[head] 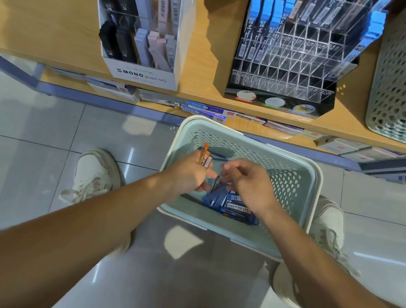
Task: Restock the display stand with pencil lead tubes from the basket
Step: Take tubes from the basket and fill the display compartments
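The left hand has its grip closed on several slim orange pencil lead tubes. The right hand curls over the blue and dark lead tubes heaped in the pale green perforated plastic basket on the floor; its hold cannot be determined. Risk: the fanned orange tubes may slip if the left fingers assist sorting. Mixed grades may enter the wrong slots of the clear acrylic display stand.

Two baskets, two display stands, two shoes, at least two orange tubes; the blue tubes are too heaped to count.
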